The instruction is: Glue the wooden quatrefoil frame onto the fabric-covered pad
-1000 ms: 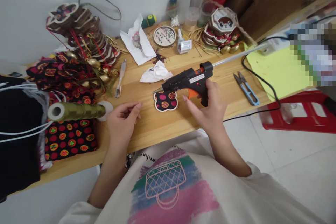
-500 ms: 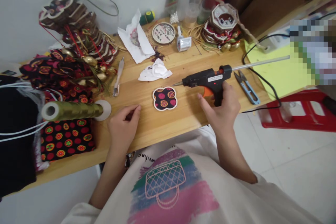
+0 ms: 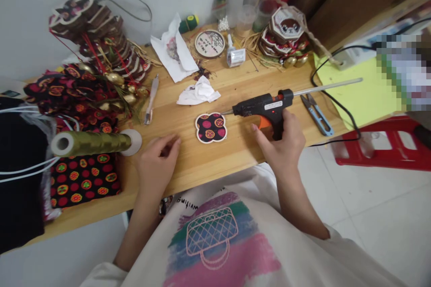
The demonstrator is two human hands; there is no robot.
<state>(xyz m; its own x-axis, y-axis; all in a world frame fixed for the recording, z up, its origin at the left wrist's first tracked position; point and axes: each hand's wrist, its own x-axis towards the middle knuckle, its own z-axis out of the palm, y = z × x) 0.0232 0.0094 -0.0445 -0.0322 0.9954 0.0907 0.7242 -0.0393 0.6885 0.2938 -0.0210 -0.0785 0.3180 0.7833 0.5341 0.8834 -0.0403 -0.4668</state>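
I grip the black hot glue gun (image 3: pixel 266 107) in my right hand (image 3: pixel 286 143), nozzle just right of the fabric-covered quatrefoil piece (image 3: pixel 211 128); my left hand (image 3: pixel 156 161) rests loosely curled, empty. Finished ornaments (image 3: pixel 101 49) pile far left on the cluttered wooden table (image 3: pixel 208 161), white wall beyond.

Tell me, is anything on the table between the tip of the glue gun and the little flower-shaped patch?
Nothing visible. The right hand holds the glue gun, its tip pointing left at the patch. Only bare table lies between them. The left hand rests off to the left, clear of that gap.
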